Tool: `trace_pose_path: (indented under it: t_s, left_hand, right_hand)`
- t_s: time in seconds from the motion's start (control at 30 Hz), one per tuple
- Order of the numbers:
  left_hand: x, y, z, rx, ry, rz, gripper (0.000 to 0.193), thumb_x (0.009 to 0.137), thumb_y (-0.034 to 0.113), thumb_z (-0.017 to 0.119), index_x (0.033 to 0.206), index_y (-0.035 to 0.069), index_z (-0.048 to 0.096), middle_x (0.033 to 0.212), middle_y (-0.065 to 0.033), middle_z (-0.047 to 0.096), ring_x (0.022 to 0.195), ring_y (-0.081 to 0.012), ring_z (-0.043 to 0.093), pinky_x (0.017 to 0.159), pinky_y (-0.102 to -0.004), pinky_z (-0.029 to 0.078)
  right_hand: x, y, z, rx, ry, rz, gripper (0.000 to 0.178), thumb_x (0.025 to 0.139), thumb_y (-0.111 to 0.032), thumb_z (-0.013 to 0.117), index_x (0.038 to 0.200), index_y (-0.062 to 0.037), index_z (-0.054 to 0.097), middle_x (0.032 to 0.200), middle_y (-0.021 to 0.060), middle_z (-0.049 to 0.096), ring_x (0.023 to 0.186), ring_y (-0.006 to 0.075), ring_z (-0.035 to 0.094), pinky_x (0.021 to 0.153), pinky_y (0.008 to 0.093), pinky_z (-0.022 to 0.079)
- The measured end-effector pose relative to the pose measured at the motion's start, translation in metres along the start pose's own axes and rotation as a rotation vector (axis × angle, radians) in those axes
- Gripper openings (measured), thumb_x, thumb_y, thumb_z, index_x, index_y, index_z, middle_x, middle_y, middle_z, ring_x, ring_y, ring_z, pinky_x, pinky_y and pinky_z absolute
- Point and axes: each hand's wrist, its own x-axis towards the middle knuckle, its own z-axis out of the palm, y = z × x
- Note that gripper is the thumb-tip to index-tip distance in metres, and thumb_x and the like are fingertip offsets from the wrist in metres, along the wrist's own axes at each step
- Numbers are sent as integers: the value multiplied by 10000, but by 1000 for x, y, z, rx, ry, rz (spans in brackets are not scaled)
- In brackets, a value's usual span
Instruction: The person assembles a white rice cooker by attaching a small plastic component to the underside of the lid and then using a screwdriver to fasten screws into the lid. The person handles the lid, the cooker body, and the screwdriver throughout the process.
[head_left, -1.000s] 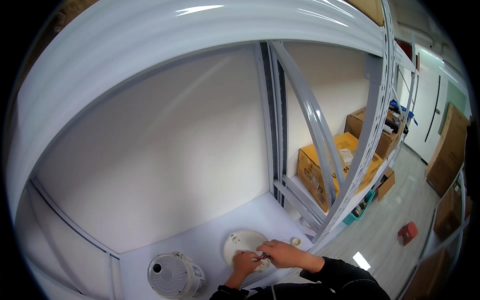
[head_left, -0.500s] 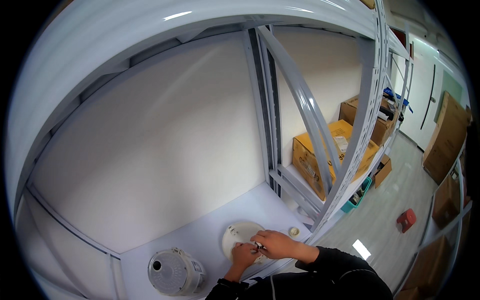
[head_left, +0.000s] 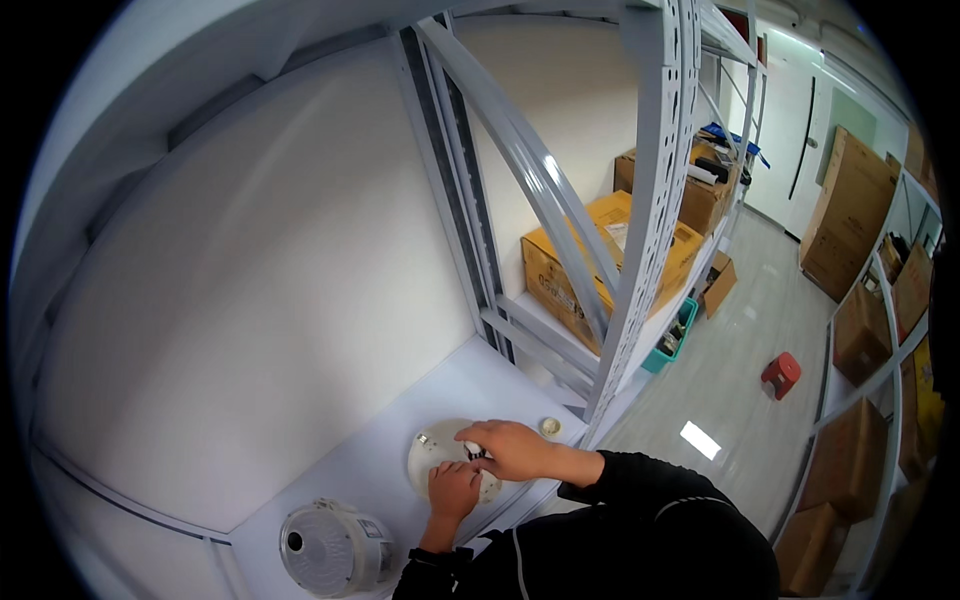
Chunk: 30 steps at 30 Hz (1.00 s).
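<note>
On the white shelf, low in the head view: round white disc, lying flat near the front edge.
Left hand: resting on the near side of the disc, fingers curled down onto it; grip pressed against the plate, whether pinching anything cannot be told.
Right hand: laid over the right half of the disc, fingertips drawn together around a small dark part at the disc's middle; grip pinched on that part.
Sleeves: black, reaching toward the disc from the lower edge.
Left of the disc: round white dome-shaped unit with a dark lens-like spot, standing well apart from both hands.
Right of the disc: small pale round piece, lying just beyond the right hand, not touched.
Behind the disc: bare white back panel, closing off the shelf.
Right of the disc, upward: pale grey perforated upright with slanted braces, standing between the shelf and the room.
Surface: shelf smooth, white, matte.
Room beyond the upright: cardboard boxes on a lower rack, a teal bin beneath them, a red stool on the grey floor, more boxes stacked along the far right wall.
</note>
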Motion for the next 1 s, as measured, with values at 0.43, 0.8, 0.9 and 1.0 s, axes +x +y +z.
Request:
trace_pose_path:
  t_s: [0.43,0.8,0.9,1.0]
  left_hand:
    - [28,38,-7,-254,117,21,95,889,211,782,945,135,775,1043,-30,737,1034,-289,654,943,-444,456]
    - [83,69,50,-135,47,109,100,821,183,819,919,168,805,1176,0,674,1188,-258,558,1016,-458,397]
    - [88,73,59,-89,2,98,124,820,181,816,943,175,816,1193,1,673,1219,-254,542,1054,-488,356]
    - [91,75,65,-64,-53,82,172,829,190,814,1001,181,825,1222,1,671,1246,-255,532,1077,-506,330]
  right_hand:
    - [-43,8,-68,88,442,19,478,848,-90,855,1284,-42,666,1105,164,720,1007,382,702,884,424,553]
    - [-96,30,-92,25,570,154,448,837,-54,865,1244,-38,679,1116,137,718,1002,347,710,884,395,553]
    - [-107,32,-96,42,582,190,451,827,-55,867,1239,-38,683,1113,135,721,1008,359,704,879,401,555]
    - [-113,36,-98,45,576,203,459,827,-54,866,1248,-37,683,1126,136,722,1024,363,702,895,405,555]
